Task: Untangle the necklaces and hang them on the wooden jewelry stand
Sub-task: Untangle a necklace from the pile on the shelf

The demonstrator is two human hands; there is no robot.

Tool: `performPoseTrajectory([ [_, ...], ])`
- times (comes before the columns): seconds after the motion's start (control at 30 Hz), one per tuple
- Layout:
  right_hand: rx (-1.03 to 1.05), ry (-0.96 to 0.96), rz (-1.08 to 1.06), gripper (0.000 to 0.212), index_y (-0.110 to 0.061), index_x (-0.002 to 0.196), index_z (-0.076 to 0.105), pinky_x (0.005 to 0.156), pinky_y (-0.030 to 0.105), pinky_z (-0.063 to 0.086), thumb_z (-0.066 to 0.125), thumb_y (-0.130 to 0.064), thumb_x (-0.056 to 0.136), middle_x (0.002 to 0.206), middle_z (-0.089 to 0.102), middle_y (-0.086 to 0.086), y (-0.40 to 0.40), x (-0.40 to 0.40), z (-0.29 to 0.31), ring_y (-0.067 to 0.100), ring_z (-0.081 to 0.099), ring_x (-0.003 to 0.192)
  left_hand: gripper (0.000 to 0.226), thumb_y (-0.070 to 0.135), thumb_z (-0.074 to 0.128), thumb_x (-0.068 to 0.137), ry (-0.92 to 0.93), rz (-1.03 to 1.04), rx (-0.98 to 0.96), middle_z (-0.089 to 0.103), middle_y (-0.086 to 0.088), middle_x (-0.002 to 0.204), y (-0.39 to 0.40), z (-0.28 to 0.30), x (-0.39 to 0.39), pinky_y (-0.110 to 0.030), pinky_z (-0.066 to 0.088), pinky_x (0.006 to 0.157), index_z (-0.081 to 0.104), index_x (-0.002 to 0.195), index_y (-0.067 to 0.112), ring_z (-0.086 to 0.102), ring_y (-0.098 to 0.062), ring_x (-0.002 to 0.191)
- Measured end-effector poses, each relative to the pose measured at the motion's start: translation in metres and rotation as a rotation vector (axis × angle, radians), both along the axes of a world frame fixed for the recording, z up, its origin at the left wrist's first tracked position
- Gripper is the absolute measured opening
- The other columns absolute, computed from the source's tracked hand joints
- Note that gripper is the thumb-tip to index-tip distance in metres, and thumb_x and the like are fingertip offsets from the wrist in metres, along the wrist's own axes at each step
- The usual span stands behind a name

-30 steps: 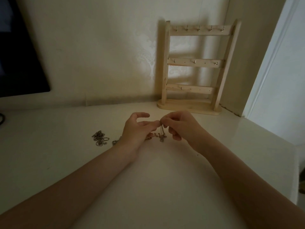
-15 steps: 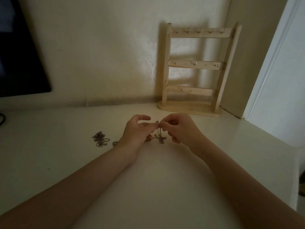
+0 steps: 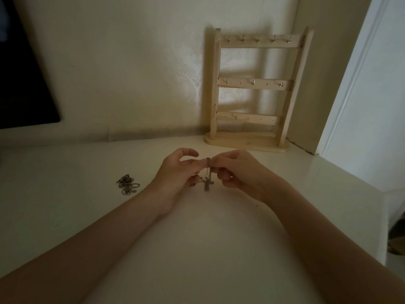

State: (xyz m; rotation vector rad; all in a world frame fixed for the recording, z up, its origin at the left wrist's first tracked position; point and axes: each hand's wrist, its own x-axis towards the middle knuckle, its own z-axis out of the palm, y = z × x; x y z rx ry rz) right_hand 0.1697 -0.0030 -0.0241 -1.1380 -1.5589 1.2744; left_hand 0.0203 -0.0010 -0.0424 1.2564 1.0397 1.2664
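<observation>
A thin metal necklace (image 3: pixel 208 183) with a cross pendant hangs between my two hands just above the white table (image 3: pixel 87 216). My left hand (image 3: pixel 175 174) and my right hand (image 3: pixel 236 170) both pinch its chain at the top, fingertips almost touching. A second tangled chain (image 3: pixel 127 184) lies in a heap on the table to the left of my left wrist. The wooden jewelry stand (image 3: pixel 254 91) is upright at the back right against the wall, with three bars of small metal hooks that carry nothing.
A dark screen (image 3: pixel 24 73) fills the back left corner. The table's right edge (image 3: pixel 372 189) drops off beside a white door frame (image 3: pixel 355 84). The room is dim.
Both hands stay together on the chain at the same spot. The fingers have shifted a little and the pendant hangs slightly lower.
</observation>
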Motion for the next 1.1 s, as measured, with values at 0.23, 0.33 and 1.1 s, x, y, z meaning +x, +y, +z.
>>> performPoseTrajectory([
  [0.23, -0.029, -0.075, -0.054, 0.022, -0.006, 0.062, 0.059, 0.044, 0.017, 0.032, 0.057, -0.007, 0.084, 0.056, 0.054, -0.002, -0.0007, 0.0002, 0.0010, 0.007, 0.040, 0.047, 0.025, 0.001, 0.060, 0.082, 0.441, -0.124, 0.216, 0.062, -0.003, 0.081, -0.0037, 0.0000, 0.0027, -0.026, 0.043, 0.064, 0.044, 0.084, 0.021, 0.048, -0.012, 0.064],
  [0.33, 0.084, -0.133, -0.096, 0.017, -0.005, 0.067, 0.064, 0.045, 0.016, 0.037, 0.058, -0.004, 0.083, 0.067, 0.059, 0.007, -0.0005, -0.0040, -0.0002, 0.008, 0.045, 0.051, 0.027, 0.002, 0.060, 0.082, 0.479, -0.035, 0.281, 0.062, -0.006, 0.087, -0.0030, -0.0014, 0.0028, -0.029, 0.048, 0.067, 0.044, 0.084, 0.023, 0.053, -0.014, 0.071],
  [1.1, 0.126, 0.069, -0.168, 0.019, -0.010, 0.087, 0.051, 0.052, 0.021, 0.043, 0.058, 0.007, 0.083, 0.072, 0.057, 0.004, 0.0015, -0.0042, 0.0005, 0.013, 0.052, 0.060, 0.014, 0.009, 0.056, 0.088, 0.115, 0.057, 0.111, 0.069, 0.005, 0.076, -0.0007, 0.0019, -0.0028, -0.015, 0.048, 0.060, 0.066, 0.083, 0.015, 0.062, -0.001, 0.066],
])
